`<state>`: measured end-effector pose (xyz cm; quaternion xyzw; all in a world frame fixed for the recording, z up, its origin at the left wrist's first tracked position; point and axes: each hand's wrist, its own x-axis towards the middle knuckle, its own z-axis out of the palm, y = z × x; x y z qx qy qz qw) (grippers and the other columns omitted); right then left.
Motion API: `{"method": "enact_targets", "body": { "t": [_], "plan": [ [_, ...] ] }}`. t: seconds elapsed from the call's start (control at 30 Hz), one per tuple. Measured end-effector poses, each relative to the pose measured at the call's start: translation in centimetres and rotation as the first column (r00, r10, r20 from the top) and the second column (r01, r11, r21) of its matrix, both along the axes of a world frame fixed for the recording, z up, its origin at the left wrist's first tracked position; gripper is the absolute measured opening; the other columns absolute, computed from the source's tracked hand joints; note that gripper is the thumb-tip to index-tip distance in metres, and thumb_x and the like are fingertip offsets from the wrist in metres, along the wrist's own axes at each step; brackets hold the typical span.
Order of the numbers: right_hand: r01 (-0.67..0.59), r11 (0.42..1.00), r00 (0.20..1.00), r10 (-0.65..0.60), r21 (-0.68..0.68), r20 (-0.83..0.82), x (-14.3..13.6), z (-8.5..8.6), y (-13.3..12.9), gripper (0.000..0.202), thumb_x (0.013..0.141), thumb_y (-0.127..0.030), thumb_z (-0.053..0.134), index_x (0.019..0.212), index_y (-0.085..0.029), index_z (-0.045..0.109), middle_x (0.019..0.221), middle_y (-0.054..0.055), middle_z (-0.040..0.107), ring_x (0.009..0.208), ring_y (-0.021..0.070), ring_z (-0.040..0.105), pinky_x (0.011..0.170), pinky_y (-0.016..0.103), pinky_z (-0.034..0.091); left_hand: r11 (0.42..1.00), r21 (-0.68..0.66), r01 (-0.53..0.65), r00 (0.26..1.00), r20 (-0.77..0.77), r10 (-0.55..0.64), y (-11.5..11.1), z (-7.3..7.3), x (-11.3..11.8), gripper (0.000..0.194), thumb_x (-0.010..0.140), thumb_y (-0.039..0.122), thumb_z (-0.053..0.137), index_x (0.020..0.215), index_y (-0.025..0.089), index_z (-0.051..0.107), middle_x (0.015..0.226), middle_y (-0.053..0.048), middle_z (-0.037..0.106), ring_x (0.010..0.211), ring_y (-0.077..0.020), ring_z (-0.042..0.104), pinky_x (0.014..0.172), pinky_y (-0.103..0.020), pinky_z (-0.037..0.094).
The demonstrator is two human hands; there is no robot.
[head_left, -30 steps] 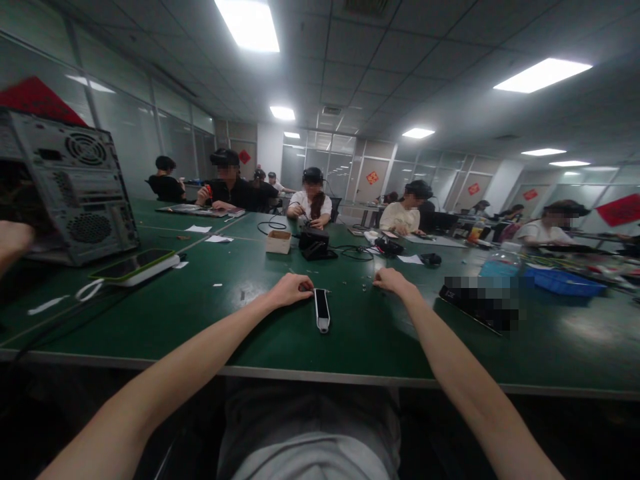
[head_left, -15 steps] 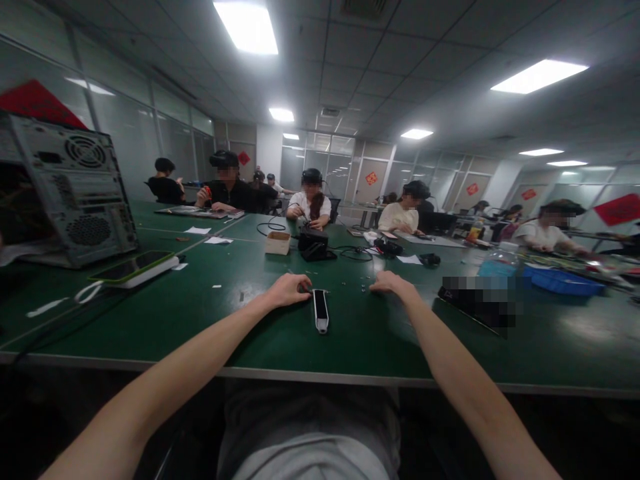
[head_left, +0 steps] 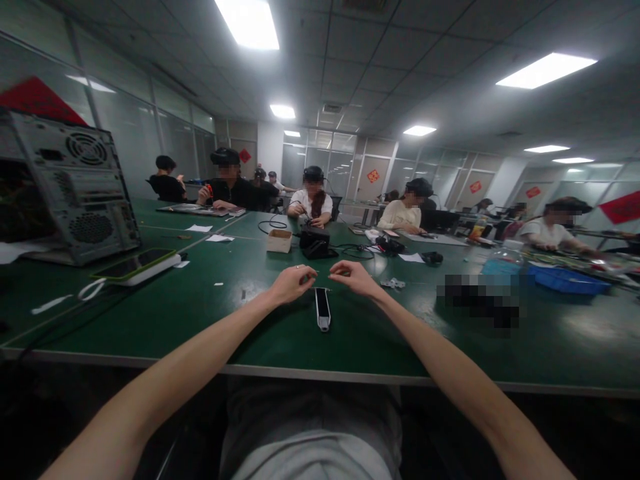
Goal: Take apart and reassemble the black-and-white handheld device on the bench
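My left hand (head_left: pixel 294 283) is closed in a pinch just beyond the far left side of a slim device. That device (head_left: pixel 323 311) lies on the green table in front of me, with a white frame and a dark strip along its top. Across a small gap from the left fingertips, my right hand (head_left: pixel 353 277) is also closed, thumb against fingers. Whatever sits in either pinch is too small to make out. Some small pale, clear-looking pieces (head_left: pixel 393 284) lie to the right of the right hand.
An opened computer case (head_left: pixel 95 193) and a phone on a white block (head_left: pixel 135 268) stand to the left. Beyond my hands are a small box (head_left: pixel 279 241) and a black device (head_left: pixel 316 243). A blue tray (head_left: pixel 569 279) lies right. Several people work around the tables.
My right hand has moved left, away from the table's small pieces, and now faces my left hand. The left hand has risen slightly. The slim device stays on the table.
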<state>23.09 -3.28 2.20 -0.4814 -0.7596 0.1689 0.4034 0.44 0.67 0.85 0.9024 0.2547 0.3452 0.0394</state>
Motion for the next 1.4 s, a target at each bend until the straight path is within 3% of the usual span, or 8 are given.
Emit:
{"method": "enact_targets", "body": {
  "t": [0.23, 0.5, 0.6, 0.73, 0.83, 0.97, 1.1, 1.4],
  "plan": [
    [-0.146, 0.987, 0.948, 0.118, -0.073, -0.296, -2.9, -0.7, -0.6, 0.032, 0.066, -0.037, 0.071, 0.088, -0.016, 0.061, 0.083, 0.002, 0.066, 0.078, 0.0146, 0.062, 0.073, 0.028, 0.049, 0.995, -0.02, 0.094, 0.991, 0.098, -0.091, -0.6, 0.1, 0.5, 0.018, 0.085, 0.03, 0.056, 0.096, 0.019, 0.065, 0.085, -0.001, 0.062, 0.07, -0.0105, 0.054, 0.069, -0.021, 0.043],
    [-0.174, 0.982, 0.946, 0.146, -0.07, -0.29, -3.4, -0.8, -0.9, 0.028, 0.069, -0.037, 0.069, 0.087, -0.016, 0.061, 0.084, 0.004, 0.068, 0.08, 0.0162, 0.063, 0.076, 0.03, 0.049, 0.993, -0.033, 0.111, 0.987, 0.119, -0.107, -0.6, 0.2, 0.2, 0.02, 0.084, 0.034, 0.058, 0.093, 0.018, 0.067, 0.085, -0.003, 0.063, 0.07, -0.0108, 0.055, 0.067, -0.022, 0.043],
    [-0.127, 0.991, 0.974, 0.118, -0.035, -0.195, -3.3, -0.7, -1.0, 0.028, 0.072, -0.038, 0.066, 0.088, -0.015, 0.062, 0.085, 0.005, 0.068, 0.079, 0.016, 0.063, 0.072, 0.028, 0.049, 0.994, -0.033, 0.109, 0.99, 0.089, -0.106, -0.4, 0.4, 0.1, 0.022, 0.084, 0.035, 0.058, 0.094, 0.018, 0.067, 0.085, -0.003, 0.063, 0.07, -0.0111, 0.055, 0.067, -0.022, 0.043],
    [0.002, 0.995, 0.991, -0.016, 0.103, 0.132, -2.5, -0.2, -1.4, 0.022, 0.079, -0.035, 0.06, 0.091, -0.017, 0.064, 0.085, 0.003, 0.067, 0.077, 0.0141, 0.06, 0.07, 0.026, 0.045, 0.994, -0.047, 0.097, 0.995, -0.013, -0.098, 0.5, 0.8, -0.6, 0.021, 0.084, 0.033, 0.057, 0.095, 0.019, 0.067, 0.088, -0.003, 0.064, 0.072, -0.0118, 0.056, 0.07, -0.022, 0.044],
    [0.016, 0.986, 0.913, -0.082, 0.167, 0.399, -1.6, 0.4, -1.7, 0.015, 0.082, -0.026, 0.056, 0.09, -0.017, 0.065, 0.083, 0.004, 0.066, 0.078, 0.0141, 0.058, 0.072, 0.025, 0.043, 0.995, -0.065, 0.075, 0.989, -0.119, -0.082, 1.5, 1.0, -1.6, 0.019, 0.082, 0.032, 0.058, 0.093, 0.02, 0.068, 0.085, -0.002, 0.065, 0.072, -0.0125, 0.057, 0.07, -0.022, 0.043],
    [0.018, 0.993, 0.789, -0.088, 0.12, 0.609, -0.8, 1.0, -1.9, 0.016, 0.081, -0.023, 0.054, 0.089, -0.018, 0.067, 0.084, 0.005, 0.067, 0.078, 0.015, 0.059, 0.07, 0.024, 0.041, 0.989, -0.133, 0.063, 0.976, -0.199, -0.089, 2.4, 0.7, -2.3, 0.017, 0.08, 0.032, 0.059, 0.09, 0.021, 0.068, 0.081, 0.0, 0.067, 0.071, -0.0134, 0.059, 0.068, -0.023, 0.043],
    [0.028, 0.999, 0.733, -0.05, 0.043, 0.679, -0.7, 1.1, -2.0, 0.018, 0.08, -0.025, 0.055, 0.09, -0.02, 0.068, 0.085, 0.004, 0.069, 0.075, 0.0152, 0.061, 0.067, 0.022, 0.041, 0.976, -0.211, 0.053, 0.971, -0.216, -0.1, 2.7, 0.0, -2.0, 0.017, 0.078, 0.031, 0.061, 0.091, 0.022, 0.068, 0.08, 0.001, 0.068, 0.071, -0.0132, 0.06, 0.068, -0.022, 0.044],
    [0.015, 1.0, 0.752, -0.01, -0.002, 0.659, -0.9, 0.9, -1.8, 0.018, 0.08, -0.028, 0.057, 0.09, -0.019, 0.069, 0.085, 0.004, 0.07, 0.076, 0.015, 0.062, 0.068, 0.021, 0.043, 0.958, -0.278, 0.07, 0.978, -0.168, -0.12, 2.1, -0.2, -1.5, 0.017, 0.076, 0.03, 0.064, 0.088, 0.02, 0.068, 0.08, 0.0, 0.069, 0.073, -0.0134, 0.063, 0.069, -0.021, 0.047]
  ]
}}
